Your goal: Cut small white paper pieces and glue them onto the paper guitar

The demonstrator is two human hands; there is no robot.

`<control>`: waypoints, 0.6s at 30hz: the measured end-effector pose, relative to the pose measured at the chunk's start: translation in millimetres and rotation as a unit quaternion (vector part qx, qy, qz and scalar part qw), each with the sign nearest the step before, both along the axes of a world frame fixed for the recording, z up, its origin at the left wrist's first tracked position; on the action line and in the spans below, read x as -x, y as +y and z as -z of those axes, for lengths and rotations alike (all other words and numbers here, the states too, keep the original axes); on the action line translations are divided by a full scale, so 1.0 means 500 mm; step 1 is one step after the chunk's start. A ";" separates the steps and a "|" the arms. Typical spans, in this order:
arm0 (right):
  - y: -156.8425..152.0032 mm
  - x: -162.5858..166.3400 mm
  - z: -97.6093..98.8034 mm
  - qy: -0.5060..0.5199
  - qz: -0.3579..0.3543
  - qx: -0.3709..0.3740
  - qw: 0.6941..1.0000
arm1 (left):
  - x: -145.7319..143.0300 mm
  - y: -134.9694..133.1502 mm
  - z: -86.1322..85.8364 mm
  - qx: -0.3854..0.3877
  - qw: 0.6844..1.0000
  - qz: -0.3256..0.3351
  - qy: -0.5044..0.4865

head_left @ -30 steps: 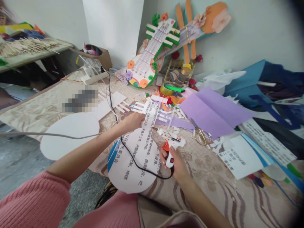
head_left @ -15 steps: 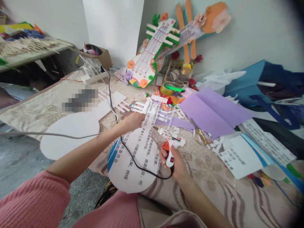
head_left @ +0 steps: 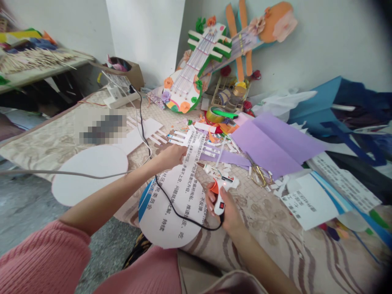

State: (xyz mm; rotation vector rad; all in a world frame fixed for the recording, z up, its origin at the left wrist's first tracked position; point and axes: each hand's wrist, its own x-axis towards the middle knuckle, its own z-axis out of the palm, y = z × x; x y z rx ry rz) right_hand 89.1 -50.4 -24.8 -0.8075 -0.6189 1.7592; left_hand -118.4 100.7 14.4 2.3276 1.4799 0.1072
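My right hand (head_left: 228, 212) is wrapped around a white hot glue gun (head_left: 221, 198) with an orange trigger. The gun's tip points up and left at a lute-shaped board (head_left: 171, 204) printed with text. Closed at the left edge of this board's narrow neck, my left hand (head_left: 174, 157) appears to pinch it, though the fingertips are hidden. Thin strips stick out from both sides of the neck. The glue gun's black cord (head_left: 180, 218) crosses the board's round body. A second, plain white lute-shaped board (head_left: 92, 175) lies to the left.
Purple sheets (head_left: 272, 143) and gold-handled scissors (head_left: 259, 173) lie to the right, near printed card scraps (head_left: 315, 204). Paper scraps, tape rolls (head_left: 215, 115) and a decorated instrument model (head_left: 196, 69) are at the back. A grey cable (head_left: 61, 174) passes over my left forearm.
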 end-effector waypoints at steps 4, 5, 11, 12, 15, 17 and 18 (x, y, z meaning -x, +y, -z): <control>0.000 0.000 -0.002 -0.007 -0.001 -0.002 1.000 | 0.001 -0.001 0.000 0.001 1.000 0.001 -0.001; 0.000 0.000 -0.002 -0.008 0.000 -0.003 1.000 | 0.001 0.000 0.001 0.001 1.000 0.001 -0.001; 0.000 0.000 -0.002 -0.007 0.002 -0.007 1.000 | 0.001 0.000 0.002 0.001 1.000 0.004 -0.002; 0.000 0.000 -0.002 -0.006 0.000 -0.008 1.000 | 0.001 0.000 0.002 0.001 1.000 0.005 -0.002; 0.000 0.000 -0.002 -0.003 -0.004 -0.012 1.000 | 0.001 0.000 0.003 -0.001 1.000 0.005 -0.003; 0.000 -0.001 -0.002 -0.001 -0.002 -0.013 1.000 | 0.001 0.001 0.004 0.000 1.000 0.005 -0.003; 0.000 -0.001 -0.002 -0.001 -0.001 -0.013 1.000 | 0.001 0.001 0.005 0.000 1.000 0.005 -0.004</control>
